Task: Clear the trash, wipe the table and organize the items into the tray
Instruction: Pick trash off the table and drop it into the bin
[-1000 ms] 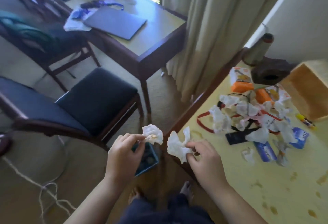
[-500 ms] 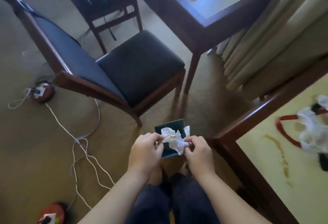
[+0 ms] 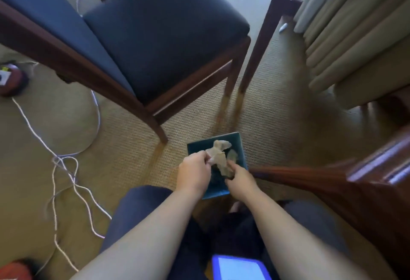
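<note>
Closest to the camera there's a blue-edged tablet (image 3: 240,267) glowing at the bottom of the view, with dark trousers around it. Just past that both forearms reach down over a small teal bin (image 3: 240,146) sitting on the carpet. The left hand (image 3: 195,174) has its fingers curled, pinching one end of the crumpled tissue (image 3: 218,157), and the right hand (image 3: 239,178) pinches the lower end, so the wad hangs right over the bin's opening, not dropped yet. Another scrap seems to lie inside the bin, but it's blurry. My guess is this stuff weighs nothing and squashes flat — soft, not slippery, grab it anywhere — though it may drift or snag on fingers, so let go low. To the right the table edge (image 3: 377,168) juts in. Further off: white cables (image 3: 66,164), a blue-seated chair (image 3: 159,28), and curtains (image 3: 355,35).
</note>
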{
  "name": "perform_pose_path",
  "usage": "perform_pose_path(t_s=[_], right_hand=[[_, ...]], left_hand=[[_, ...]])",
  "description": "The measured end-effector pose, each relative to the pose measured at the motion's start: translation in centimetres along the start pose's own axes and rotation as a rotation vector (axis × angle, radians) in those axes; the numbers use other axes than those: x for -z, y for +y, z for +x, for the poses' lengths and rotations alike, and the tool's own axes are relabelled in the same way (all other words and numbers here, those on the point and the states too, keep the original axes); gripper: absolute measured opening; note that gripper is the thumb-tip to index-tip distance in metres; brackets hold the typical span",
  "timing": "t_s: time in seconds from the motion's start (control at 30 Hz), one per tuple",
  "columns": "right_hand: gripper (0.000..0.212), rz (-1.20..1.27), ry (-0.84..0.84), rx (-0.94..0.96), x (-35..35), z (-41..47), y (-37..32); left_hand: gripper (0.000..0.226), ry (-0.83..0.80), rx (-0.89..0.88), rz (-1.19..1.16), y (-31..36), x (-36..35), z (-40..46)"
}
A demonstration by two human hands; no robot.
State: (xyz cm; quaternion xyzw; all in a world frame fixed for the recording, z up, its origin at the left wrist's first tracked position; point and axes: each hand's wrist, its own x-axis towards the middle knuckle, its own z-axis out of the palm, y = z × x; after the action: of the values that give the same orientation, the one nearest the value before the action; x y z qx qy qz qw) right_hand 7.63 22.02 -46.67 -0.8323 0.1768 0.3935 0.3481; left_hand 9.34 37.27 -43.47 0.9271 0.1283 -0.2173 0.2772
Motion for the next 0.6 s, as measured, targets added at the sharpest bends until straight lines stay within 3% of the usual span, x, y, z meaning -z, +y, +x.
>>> perform_pose_path(t_s=[0.17, 0.37, 0.6], right_hand=[[0.052, 0.177, 0.090, 0.063, 1.9, -6.7, -1.0], [0.020, 0.271, 0.376, 0.205, 9.4, -21.1, -6.2], [0.023, 0.214, 0.827, 0.398, 21.6, -37.9, -9.5]], left_hand=[[0.043, -0.182, 0.067, 0.026, 1.6, 0.8, -1.0], [0.020, -0.120, -0.089, -0.104, 8.4, 13.2, -11.2], [0.005, -0.093, -0.373, -0.287, 21.2, 27.0, -23.4]])
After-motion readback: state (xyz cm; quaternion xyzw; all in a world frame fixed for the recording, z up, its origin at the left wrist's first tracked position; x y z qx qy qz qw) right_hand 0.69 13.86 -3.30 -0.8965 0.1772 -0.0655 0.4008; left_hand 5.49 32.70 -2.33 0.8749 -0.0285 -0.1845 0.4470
